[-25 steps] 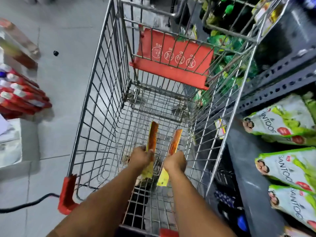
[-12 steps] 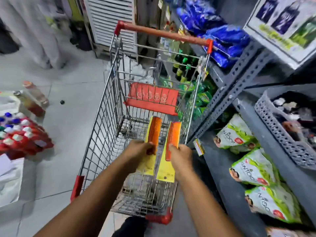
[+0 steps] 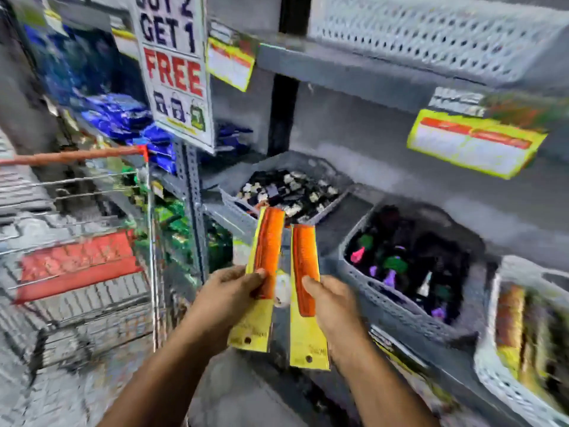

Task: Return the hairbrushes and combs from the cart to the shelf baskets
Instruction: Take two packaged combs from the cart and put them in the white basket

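My left hand grips an orange comb on a yellow card, held upright. My right hand grips a second orange comb on a yellow card beside it. Both combs hang in front of the grey shelf, just left of a grey basket full of dark brushes and coloured items. A white basket at the far right holds similar orange and yellow carded combs. The wire cart with its red seat flap stands to the left.
Another grey basket with dark and white small items sits farther back on the shelf. A "Buy 2 Get 1 Free" sign hangs above. Yellow price tags stick out from the upper shelf edge. Blue and green packets fill shelves behind the cart.
Both hands lifted the two combs out of the cart and swung right. The view now faces the shelf baskets, with the cart off to the left.
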